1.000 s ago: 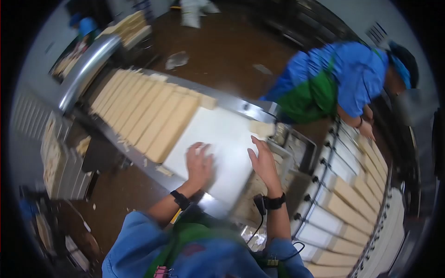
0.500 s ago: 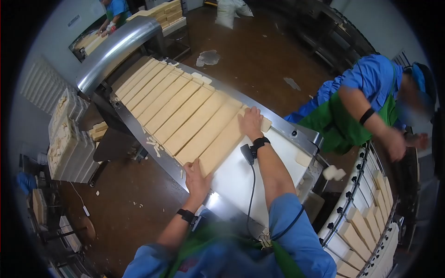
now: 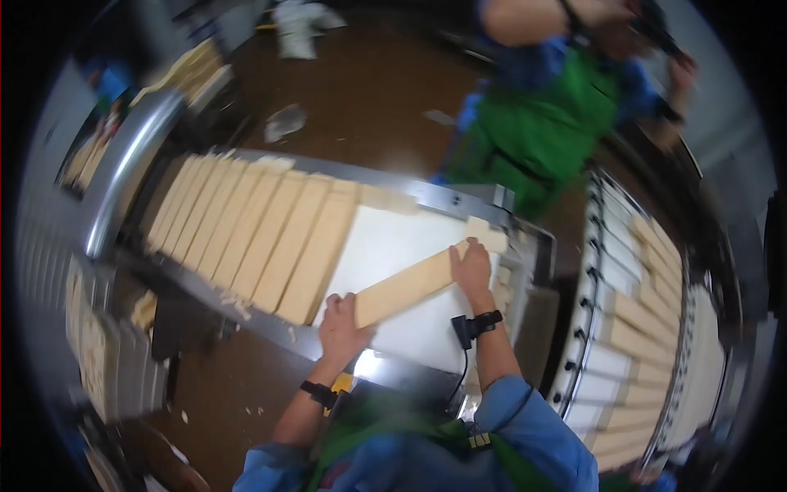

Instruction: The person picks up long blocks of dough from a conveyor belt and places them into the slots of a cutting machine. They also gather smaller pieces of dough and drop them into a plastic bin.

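A long, flat, pale-yellow slab (image 3: 406, 287) is gripped between my two hands, over the white belt (image 3: 385, 246). My left hand (image 3: 340, 330) is closed on its near left end, while my right hand (image 3: 472, 269) holds the far right end. To the left, a row of similar slabs (image 3: 270, 234) lies side by side across the belt. Just beyond my right fingertips is a small pale piece (image 3: 487, 235) at the belt's end.
A metal hood (image 3: 131, 168) arches over the belt's far left. On the right, a curved conveyor (image 3: 590, 312) carries more slabs. A co-worker in a green apron (image 3: 545, 123) stands beyond the belt. Stacked pale trays (image 3: 119, 344) stand at the left.
Both hands have drawn the end slab away from the row to the right, leaving a gap of bare belt. The camera view has turned right. The co-worker is now upright, arms raised.
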The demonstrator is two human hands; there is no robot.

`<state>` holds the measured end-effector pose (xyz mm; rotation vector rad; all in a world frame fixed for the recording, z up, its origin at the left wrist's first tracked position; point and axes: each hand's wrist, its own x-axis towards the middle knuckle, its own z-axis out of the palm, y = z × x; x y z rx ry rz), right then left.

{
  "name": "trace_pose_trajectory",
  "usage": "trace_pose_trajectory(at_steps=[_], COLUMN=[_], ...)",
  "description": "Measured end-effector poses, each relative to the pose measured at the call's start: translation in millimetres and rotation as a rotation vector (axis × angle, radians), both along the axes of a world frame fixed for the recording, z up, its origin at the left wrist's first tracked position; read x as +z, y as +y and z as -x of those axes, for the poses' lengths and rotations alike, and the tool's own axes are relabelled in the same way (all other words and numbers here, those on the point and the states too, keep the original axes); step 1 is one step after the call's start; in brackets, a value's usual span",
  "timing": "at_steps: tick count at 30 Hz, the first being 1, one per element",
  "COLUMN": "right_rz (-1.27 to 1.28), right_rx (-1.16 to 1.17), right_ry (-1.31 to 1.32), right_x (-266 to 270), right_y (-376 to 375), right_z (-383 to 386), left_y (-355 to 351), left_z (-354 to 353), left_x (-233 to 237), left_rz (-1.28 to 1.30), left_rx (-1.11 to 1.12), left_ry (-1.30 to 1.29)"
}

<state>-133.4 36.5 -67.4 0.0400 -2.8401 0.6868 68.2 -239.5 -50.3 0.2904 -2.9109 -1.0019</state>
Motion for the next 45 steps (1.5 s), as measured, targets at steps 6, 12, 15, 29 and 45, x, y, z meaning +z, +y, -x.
trace_pose_trajectory(at_steps=[6, 12, 15, 29, 45], right_rz=[0.056, 0.208, 0.187, -0.136, -0.058], right_rx=[-0.150, -0.453, -0.700, -1.050, -0.681], right_ry=[0.006, 0.221, 0.445, -0.185, 0.324], right_x=[-20.9, 21.0, 63.3, 75.8, 75.4], right_y=[26.3, 120.8, 212.2, 576.1, 440.6], right_z=[-73.7, -149.1, -187.8, -259.2, -292.5], left_y=[17.2, 131.8, 225.4, 570.2, 611.0], left_z=[19.5, -0.4, 2.7, 16.7, 14.1], left_x=[-43.2, 7.3, 25.9, 119.3, 57.7], left_rz=[0.003, 0.032, -0.041, 0.064, -0.552], left_rx=[-0.094, -0.144, -0.282, -1.050, -0.747], left_ry=[-0.020, 0.167, 0.318, 0.207, 0.098])
